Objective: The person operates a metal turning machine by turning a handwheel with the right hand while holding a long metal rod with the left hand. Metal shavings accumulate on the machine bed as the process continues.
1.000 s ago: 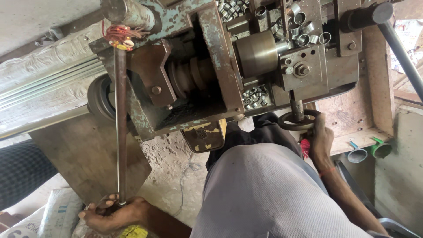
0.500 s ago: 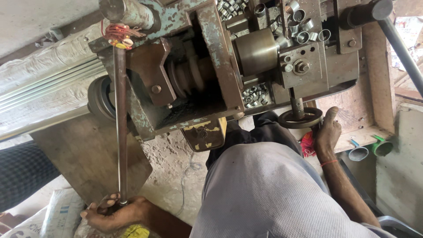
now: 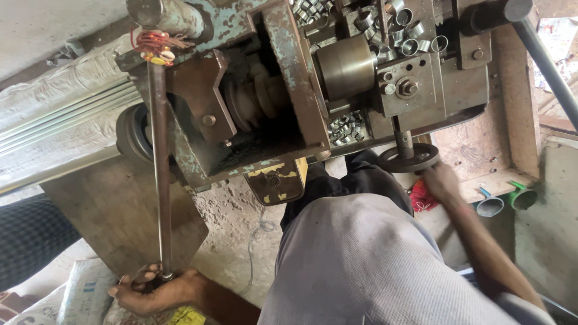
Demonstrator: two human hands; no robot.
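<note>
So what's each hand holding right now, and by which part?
The left hand grips the long metal lever rod at its lower end. The right hand is on the rim of the small round handwheel under the machine.

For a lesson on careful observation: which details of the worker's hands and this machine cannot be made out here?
- Head view: the left hand's palm, hidden by its curled fingers around the long rod's end.
- The right hand's fingers, partly hidden behind the handwheel.
- The machine's top, cut off by the upper edge.
- The small metal rings, too small to count.
</note>
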